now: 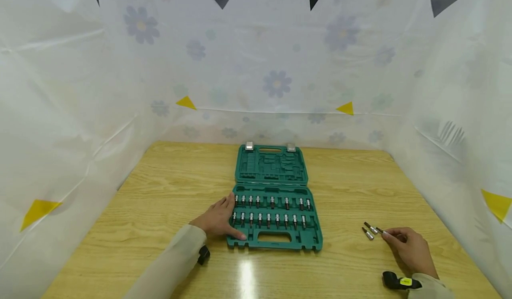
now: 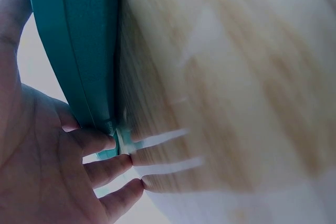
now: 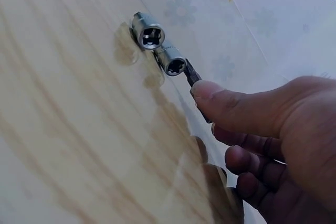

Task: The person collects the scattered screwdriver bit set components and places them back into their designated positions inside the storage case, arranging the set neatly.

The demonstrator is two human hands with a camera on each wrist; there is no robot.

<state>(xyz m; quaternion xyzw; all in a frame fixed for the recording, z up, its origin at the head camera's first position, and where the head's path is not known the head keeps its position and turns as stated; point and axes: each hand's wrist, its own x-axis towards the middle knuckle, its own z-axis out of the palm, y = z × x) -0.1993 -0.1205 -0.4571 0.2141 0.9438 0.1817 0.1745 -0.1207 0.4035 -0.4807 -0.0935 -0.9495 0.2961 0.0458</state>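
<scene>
An open green tool case (image 1: 316, 241) lies on the table, its lower half bearing two rows of bit sockets (image 1: 269, 220) with silver collars. My left hand (image 1: 218, 217) rests against the case's left side, thumb over the front left corner. In the left wrist view its fingers (image 2: 107, 173) extend along the green side wall. On the right, my right hand (image 1: 410, 248) pinches a dark bit (image 3: 193, 74) between thumb and fingers; its other end is hidden. Just beyond its tip, two bit sockets (image 3: 151, 35) (image 1: 367, 233) lie on the table.
The case lid (image 1: 272, 163) is folded back flat behind, with two metal latches (image 1: 291, 147) at its far edge. White patterned sheeting (image 1: 256, 59) encloses the wooden table (image 1: 180, 174) at the back and both sides.
</scene>
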